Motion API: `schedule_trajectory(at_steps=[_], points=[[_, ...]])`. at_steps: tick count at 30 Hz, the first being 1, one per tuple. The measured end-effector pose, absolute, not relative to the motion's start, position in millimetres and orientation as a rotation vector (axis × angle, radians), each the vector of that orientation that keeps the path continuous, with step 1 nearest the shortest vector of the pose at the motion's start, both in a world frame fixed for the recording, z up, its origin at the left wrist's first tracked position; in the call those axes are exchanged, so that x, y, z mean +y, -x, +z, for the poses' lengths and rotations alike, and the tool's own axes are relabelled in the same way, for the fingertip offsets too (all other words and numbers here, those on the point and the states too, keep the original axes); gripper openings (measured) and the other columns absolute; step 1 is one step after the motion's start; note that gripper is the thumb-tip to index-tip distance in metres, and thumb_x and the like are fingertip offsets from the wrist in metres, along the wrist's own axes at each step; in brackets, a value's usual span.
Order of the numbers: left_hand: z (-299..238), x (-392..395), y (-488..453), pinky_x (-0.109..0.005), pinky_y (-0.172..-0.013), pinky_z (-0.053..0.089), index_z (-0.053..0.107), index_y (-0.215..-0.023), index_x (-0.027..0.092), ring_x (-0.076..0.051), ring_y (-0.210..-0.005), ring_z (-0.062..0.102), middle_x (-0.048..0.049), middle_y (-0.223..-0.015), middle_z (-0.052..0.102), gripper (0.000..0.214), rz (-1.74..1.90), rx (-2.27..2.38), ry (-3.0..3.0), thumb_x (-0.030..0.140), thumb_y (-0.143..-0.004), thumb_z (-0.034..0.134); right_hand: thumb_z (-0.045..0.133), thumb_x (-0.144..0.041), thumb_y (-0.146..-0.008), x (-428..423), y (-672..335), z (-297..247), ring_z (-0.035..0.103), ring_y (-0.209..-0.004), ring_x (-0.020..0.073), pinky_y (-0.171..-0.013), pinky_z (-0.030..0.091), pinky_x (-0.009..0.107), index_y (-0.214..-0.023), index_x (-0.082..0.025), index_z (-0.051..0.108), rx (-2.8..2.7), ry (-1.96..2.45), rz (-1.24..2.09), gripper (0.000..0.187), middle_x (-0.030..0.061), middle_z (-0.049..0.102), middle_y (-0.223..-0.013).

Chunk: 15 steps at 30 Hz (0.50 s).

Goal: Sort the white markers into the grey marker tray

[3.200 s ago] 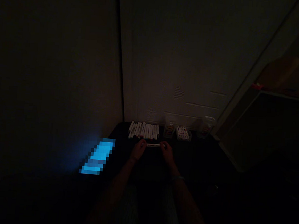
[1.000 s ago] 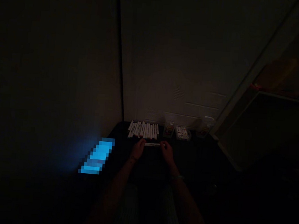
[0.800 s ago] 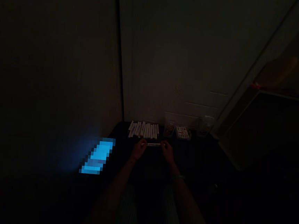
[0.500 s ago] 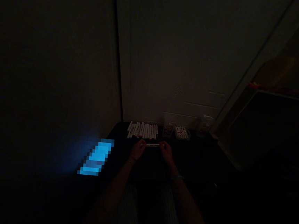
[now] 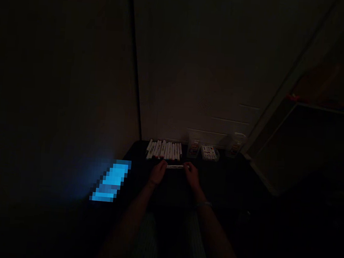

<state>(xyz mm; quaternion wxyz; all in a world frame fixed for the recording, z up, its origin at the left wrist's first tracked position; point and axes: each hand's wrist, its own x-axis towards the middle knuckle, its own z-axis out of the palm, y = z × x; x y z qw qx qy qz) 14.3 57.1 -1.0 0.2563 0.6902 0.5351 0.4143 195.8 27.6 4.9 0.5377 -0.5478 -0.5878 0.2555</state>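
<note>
A white marker lies crosswise between my hands in the dim light. My left hand is closed on its left end. At its right end, the fingers of my right hand are closed in a pinch. Just beyond my hands, a row of white markers with dark and coloured ends lies side by side on the dark tabletop. Fine detail of my fingertips is lost in the darkness.
Right of the row stand a clear case, a box packed with white markers and another clear case. A pale wall rises behind the table. A blurred glowing blue screen is at the left.
Both hands keep nearly the same place, with the marker still between them. My left hand's fingers have shifted very slightly on its left end.
</note>
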Motion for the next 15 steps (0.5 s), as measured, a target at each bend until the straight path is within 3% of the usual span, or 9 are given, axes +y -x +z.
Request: schedule_trajectory(at_steps=[15], points=[[-0.8, 56.8, -14.9, -0.02, -0.066, 0.04, 0.055, -0.08, 0.019, -0.012, -0.069, 0.055, 0.0016, -0.074, 0.06, 0.021, 1.175, 1.402, -1.897, 0.033, -0.077, 0.04, 0.039, -0.042, -0.079, 29.9, -196.2, 1.2, 0.054, -0.073, 0.0138, -0.066, 0.039, 0.021, -0.083, -0.019, 0.06, -1.413, 1.281, 0.572, 0.032, -0.0002, 0.061, -0.077]])
